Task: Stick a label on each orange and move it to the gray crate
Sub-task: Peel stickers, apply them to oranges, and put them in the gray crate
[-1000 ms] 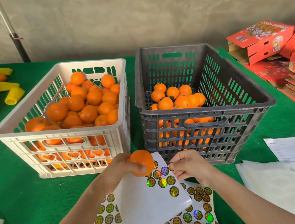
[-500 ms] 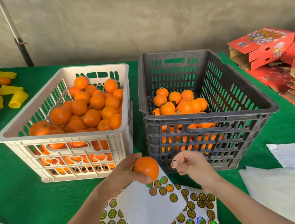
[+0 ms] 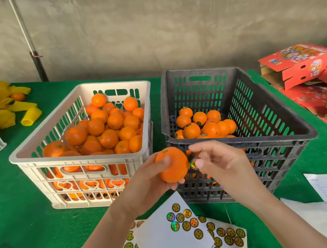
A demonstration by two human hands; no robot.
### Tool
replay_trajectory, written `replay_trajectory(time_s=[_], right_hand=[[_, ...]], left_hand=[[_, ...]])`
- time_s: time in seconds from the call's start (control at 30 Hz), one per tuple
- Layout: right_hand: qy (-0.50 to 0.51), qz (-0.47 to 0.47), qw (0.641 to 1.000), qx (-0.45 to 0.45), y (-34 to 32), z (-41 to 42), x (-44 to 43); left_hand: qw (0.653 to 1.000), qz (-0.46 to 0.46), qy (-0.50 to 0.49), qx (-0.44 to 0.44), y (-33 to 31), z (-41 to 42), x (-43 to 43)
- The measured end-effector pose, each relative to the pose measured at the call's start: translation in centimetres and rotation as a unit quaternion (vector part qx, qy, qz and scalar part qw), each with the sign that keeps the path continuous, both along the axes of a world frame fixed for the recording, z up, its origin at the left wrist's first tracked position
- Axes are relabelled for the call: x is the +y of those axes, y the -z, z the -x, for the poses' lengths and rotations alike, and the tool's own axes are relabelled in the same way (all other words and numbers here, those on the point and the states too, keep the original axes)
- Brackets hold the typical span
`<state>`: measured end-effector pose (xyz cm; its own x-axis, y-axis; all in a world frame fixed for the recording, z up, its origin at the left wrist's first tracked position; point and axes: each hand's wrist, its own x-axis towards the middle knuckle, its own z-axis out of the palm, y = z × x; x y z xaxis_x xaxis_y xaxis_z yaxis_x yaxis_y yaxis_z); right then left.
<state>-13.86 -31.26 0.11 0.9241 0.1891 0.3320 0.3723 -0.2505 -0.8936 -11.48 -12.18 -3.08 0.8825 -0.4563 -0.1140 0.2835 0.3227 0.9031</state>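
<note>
Left hand [image 3: 147,186] grip cups orange [image 3: 172,164]; right hand [image 3: 218,161] grip pinches label [image 3: 194,163] beside it.

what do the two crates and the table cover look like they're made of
White crate and gray crate: apparently rigid moulded plastic, matte, with slotted, ribbed walls. Green table cover: looks like felt or short-pile fabric, given its fuzzy, non-reflective surface; exact fibre unclear.
</note>
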Motion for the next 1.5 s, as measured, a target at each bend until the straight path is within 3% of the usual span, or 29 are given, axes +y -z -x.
replay_trajectory(time_s=[0.37,0.53,0.63,0.73,0.83,0.97,1.13,1.23,1.33,1.43,1.47,1.5], right_hand=[[-0.002,0.137,0.986,-0.091,-2.0,0.3,1.6],[0.049,0.232,0.953,-0.189,-1.8,0.2,1.9],[0.097,0.273,0.937,-0.195,-1.7,0.1,1.8],[0.094,0.226,0.962,-0.118,-1.7,-0.1,1.4],[-0.009,0.134,0.991,-0.029,-1.1,0.0,1.6],[-0.026,0.121,0.989,-0.074,-0.7,-0.2,2.4],[0.027,0.075,0.988,-0.13,-2.8,-2.8,1.0],[0.082,0.112,0.977,-0.161,-5.4,-7.6,-0.8],[0.158,0.184,0.964,-0.106,-7.1,-16.8,-3.2],[0.185,0.335,0.923,0.047,-6.7,-26.4,-6.9],[0.183,0.405,0.892,0.079,-5.9,-28.9,-8.2],[0.177,0.476,0.856,0.098,-4.8,-30.9,-9.4]], left_hand=[[0.986,-0.106,-0.116,-0.06,-1.4,0.7,-1.3],[0.971,-0.163,-0.146,-0.093,-2.0,1.1,-1.6],[0.967,-0.18,-0.146,-0.107,-2.3,1.3,-1.4],[0.972,-0.16,-0.132,-0.113,-2.5,1.5,-1.3],[0.972,-0.145,-0.136,-0.124,-2.9,1.5,-1.5],[0.953,-0.163,-0.182,-0.181,-3.3,0.6,-2.4],[0.934,-0.175,-0.13,-0.285,-5.7,-2.8,-3.4],[0.884,-0.295,-0.155,-0.329,-6.3,-8.6,-4.0],[0.728,-0.538,-0.099,-0.414,-6.1,-14.2,-5.1],[0.529,-0.714,0.015,-0.46,-5.2,-16.7,-6.0],[0.49,-0.736,0.038,-0.466,-4.8,-16.9,-6.2],[0.478,-0.744,0.049,-0.465,-4.4,-17.1,-6.2]])
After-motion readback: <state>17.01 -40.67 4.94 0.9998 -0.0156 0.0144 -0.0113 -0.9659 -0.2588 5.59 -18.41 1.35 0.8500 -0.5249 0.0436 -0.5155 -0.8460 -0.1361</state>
